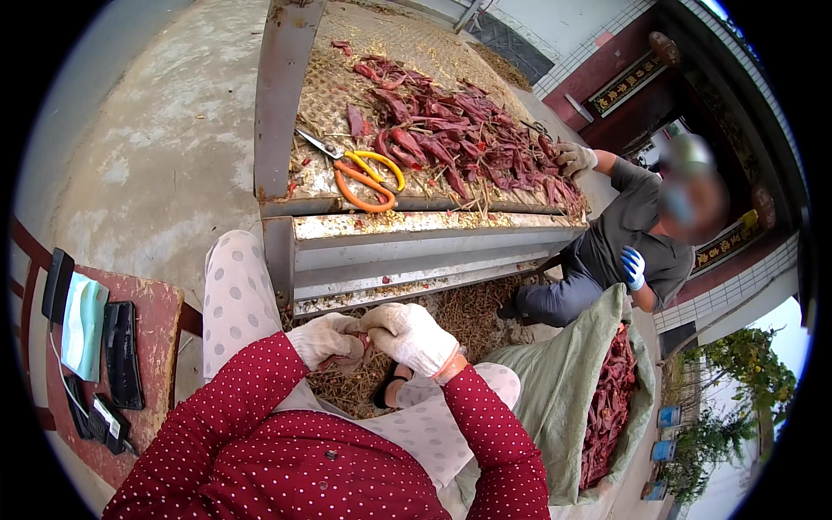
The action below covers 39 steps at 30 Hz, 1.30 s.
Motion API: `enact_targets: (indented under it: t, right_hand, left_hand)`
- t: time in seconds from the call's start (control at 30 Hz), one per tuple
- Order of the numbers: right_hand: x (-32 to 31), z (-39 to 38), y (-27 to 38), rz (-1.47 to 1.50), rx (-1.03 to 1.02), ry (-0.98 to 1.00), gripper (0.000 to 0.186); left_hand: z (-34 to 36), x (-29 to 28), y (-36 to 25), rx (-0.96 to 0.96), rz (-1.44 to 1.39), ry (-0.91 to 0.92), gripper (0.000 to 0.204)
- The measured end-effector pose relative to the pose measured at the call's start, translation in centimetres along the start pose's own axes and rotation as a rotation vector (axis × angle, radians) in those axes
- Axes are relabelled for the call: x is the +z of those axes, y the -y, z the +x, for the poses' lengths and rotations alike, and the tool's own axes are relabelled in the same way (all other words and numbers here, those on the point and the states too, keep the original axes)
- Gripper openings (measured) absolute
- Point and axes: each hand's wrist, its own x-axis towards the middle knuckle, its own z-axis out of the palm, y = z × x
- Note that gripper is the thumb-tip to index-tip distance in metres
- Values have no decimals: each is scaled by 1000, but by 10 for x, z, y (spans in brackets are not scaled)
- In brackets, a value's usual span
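My left hand, in a white work glove, is closed on a dried red chili pepper above my lap. Beside it, my gloved right hand pinches the same chili, and the fingers of both hands nearly meet. Most of the pepper is hidden by the gloves. Ahead of me, a heap of dried red chilies lies on a metal cart bed strewn with seeds and stems. Scissors with orange and yellow handles rest at the bed's near edge, blades pointing left.
At right, a large green sack stands open, filled with chilies. A co-worker sits beyond it, one gloved hand at the heap. To my left, a worn red stool holds a face mask and black items. Stems litter the ground.
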Motion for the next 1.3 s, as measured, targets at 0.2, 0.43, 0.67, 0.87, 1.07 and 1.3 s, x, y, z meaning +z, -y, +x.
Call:
enact_targets:
  t: [0.2, 0.43, 0.67, 0.87, 1.07, 1.3]
  right_hand:
    - [-34, 43, 10, -156, -52, -586, 22]
    - [-78, 144, 5, -402, -12, -593, 23]
    - [-107, 229, -1, -433, 295, -505, 34]
    - [-96, 275, -16, -553, 353, -396, 27]
    - [-100, 274, -14, -247, 282, -658, 26]
    - [-139, 199, -27, -103, 32, -751, 26]
  left_hand:
    - [3, 4, 4, 58, -21, -129, 17]
    - [3, -3, 5, 74, -96, -5, 24]
    - [10, -4, 12, 57, -52, -93, 23]
    - [11, -9, 10, 40, -9, -41, 21]
    - [4, -14, 10, 31, -3, -110, 20]
    - [17, -9, 15, 69, 7, -16, 26]
